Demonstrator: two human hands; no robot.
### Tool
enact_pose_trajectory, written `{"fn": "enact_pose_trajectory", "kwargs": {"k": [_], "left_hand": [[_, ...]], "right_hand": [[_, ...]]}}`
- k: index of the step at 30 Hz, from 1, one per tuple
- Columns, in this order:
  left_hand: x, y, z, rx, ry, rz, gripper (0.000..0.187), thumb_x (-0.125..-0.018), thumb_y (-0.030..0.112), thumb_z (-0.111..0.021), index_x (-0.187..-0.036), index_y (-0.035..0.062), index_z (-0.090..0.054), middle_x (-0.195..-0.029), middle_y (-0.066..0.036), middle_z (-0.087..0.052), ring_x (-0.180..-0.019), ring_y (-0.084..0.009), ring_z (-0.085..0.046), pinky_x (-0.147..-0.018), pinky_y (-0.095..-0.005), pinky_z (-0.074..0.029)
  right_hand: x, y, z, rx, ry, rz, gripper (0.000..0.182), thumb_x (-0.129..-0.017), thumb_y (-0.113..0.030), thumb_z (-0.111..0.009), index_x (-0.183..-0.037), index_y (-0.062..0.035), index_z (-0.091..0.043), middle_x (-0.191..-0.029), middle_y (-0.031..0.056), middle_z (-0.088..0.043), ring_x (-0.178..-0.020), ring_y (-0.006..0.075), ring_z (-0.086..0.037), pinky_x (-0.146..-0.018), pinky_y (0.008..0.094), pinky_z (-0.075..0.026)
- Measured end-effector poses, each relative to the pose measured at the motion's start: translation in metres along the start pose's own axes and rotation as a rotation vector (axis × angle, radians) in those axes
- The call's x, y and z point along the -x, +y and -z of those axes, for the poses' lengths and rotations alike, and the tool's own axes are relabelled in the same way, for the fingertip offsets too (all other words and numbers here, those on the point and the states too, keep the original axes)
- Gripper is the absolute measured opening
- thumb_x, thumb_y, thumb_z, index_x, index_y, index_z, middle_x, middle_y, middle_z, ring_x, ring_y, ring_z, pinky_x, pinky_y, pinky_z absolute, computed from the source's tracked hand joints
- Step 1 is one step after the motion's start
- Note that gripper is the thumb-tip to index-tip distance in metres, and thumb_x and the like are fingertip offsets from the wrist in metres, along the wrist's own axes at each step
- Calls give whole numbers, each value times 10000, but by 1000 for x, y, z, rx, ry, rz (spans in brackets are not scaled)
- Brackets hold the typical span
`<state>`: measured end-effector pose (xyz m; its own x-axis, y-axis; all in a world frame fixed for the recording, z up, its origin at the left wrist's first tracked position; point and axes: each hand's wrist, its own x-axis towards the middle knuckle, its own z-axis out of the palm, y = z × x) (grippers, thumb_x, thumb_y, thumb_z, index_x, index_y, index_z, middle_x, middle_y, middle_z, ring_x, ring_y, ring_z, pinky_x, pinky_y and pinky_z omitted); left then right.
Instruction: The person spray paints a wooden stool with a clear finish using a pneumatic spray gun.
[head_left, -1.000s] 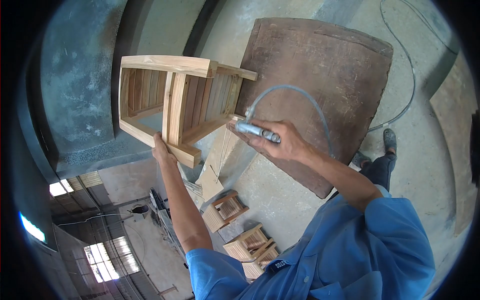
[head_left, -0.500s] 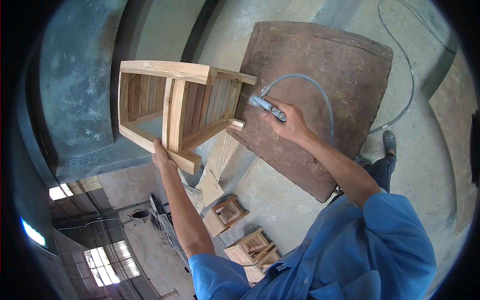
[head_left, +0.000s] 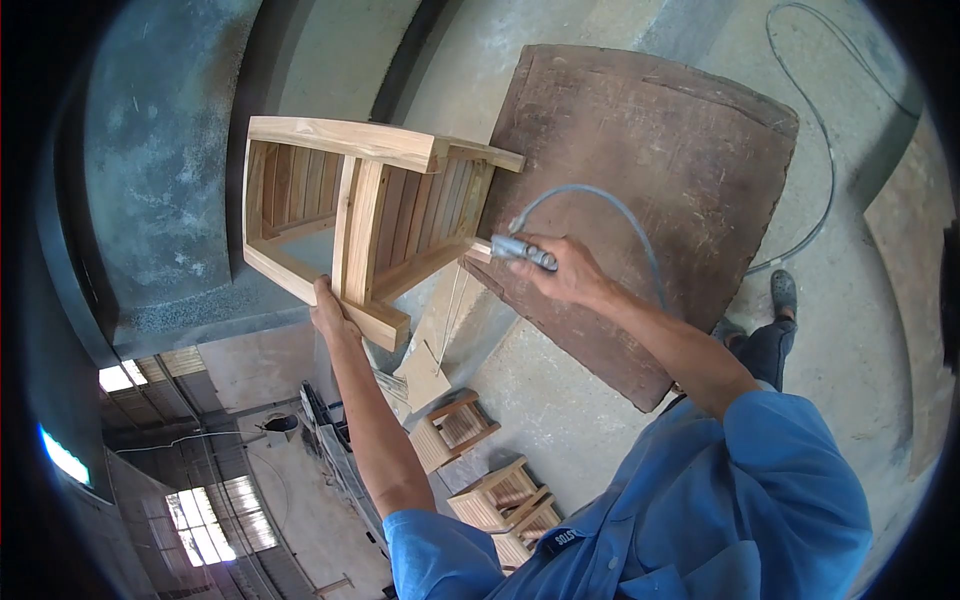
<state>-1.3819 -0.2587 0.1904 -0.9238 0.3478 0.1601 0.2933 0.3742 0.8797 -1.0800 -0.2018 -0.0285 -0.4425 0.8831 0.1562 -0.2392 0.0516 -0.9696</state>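
Note:
A slatted wooden frame (head_left: 362,230) stands tilted at the left of the brown board. Its lower front rail is gripped by my left hand (head_left: 332,312), the fingers wrapped round the wood. My right hand (head_left: 568,270) is closed round a grey air tool (head_left: 524,252), whose head is at the end of the frame's lower right leg. Whether the tool touches the leg I cannot tell. A grey hose (head_left: 610,195) curves from the tool over the board.
The brown board (head_left: 680,180) lies on the concrete floor, with more hose (head_left: 832,165) beyond it. Other slatted wooden pieces (head_left: 455,430) (head_left: 500,495) stand below. A blue-grey wall panel (head_left: 165,180) is behind the frame. My shoe (head_left: 783,290) shows at the right.
My right hand has moved the air tool down and slightly left, to the end of the lower leg. The frame has shifted slightly in view, still held by my left hand.

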Motion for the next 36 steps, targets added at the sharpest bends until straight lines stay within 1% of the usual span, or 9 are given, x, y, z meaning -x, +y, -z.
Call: {"fn": "enact_pose_trajectory", "kwargs": {"k": [3,4,7,11,17,21,23,27,36], "left_hand": [[1,-1,0,-4,3,1,496,-816,249,-652,-1132,-124,-566,-1018,-176,-625,-844,-256,-650,-737,-395,-537],[1,-1,-1,2,-3,-5,498,-816,250,-652,-1130,-126,-565,-1013,-174,-624,-843,-255,-650,-734,-394,-536],[0,-1,-1,-5,3,13,504,-817,254,-649,-1129,-131,-563,-1010,-173,-623,-834,-254,-647,-723,-391,-534],[2,-1,6,-13,-14,26,512,-818,259,-648,-1128,-138,-559,-1006,-176,-621,-828,-254,-645,-716,-393,-532],[-9,-5,0,-23,9,44,431,-865,304,-642,-1105,-53,-623,-1022,-141,-640,-879,-255,-647,-749,-407,-547],[-4,-4,-3,4,1,-3,439,-844,280,-649,-1100,-73,-600,-1009,-150,-628,-854,-248,-642,-734,-397,-537],[-2,-3,-2,18,-15,-23,468,-822,256,-655,-1117,-96,-567,-1009,-165,-615,-829,-246,-637,-714,-395,-529],[-4,-4,-4,1,9,-13,441,-824,272,-658,-1091,-75,-604,-1000,-143,-627,-846,-238,-638,-730,-385,-531],[5,-1,-11,-6,41,-28,452,-824,286,-659,-1086,-79,-613,-989,-135,-629,-830,-232,-637,-724,-382,-531]], "right_hand": [[-18,-12,25,10,-9,-217,461,-862,-380,-714,-1185,-53,-680,-882,203,-710,-785,310,-708,-710,386,-538],[-22,-7,24,29,136,-101,479,-856,-382,-722,-1185,-37,-675,-902,212,-708,-794,317,-710,-714,386,-538],[-38,5,25,55,228,-32,493,-850,-386,-728,-1180,-24,-673,-905,210,-710,-801,326,-709,-721,383,-540],[-23,17,-1,75,108,9,498,-857,-405,-709,-1176,-25,-671,-936,210,-705,-837,342,-707,-744,409,-545],[-17,25,-25,59,-38,1,451,-863,-411,-698,-1162,-74,-690,-930,198,-708,-839,344,-707,-734,420,-545],[-31,29,-15,52,2,-7,444,-862,-413,-700,-1157,-81,-695,-893,192,-707,-799,333,-707,-702,402,-542],[-41,17,3,93,46,-164,447,-861,-410,-706,-1165,-83,-692,-862,184,-706,-767,320,-706,-680,389,-537],[-65,38,3,104,265,-20,447,-863,-400,-711,-1171,-78,-689,-847,185,-707,-763,321,-706,-678,389,-535],[-64,40,-19,86,130,-28,445,-855,-398,-716,-1154,-69,-690,-917,193,-708,-835,347,-701,-730,399,-543]]}}
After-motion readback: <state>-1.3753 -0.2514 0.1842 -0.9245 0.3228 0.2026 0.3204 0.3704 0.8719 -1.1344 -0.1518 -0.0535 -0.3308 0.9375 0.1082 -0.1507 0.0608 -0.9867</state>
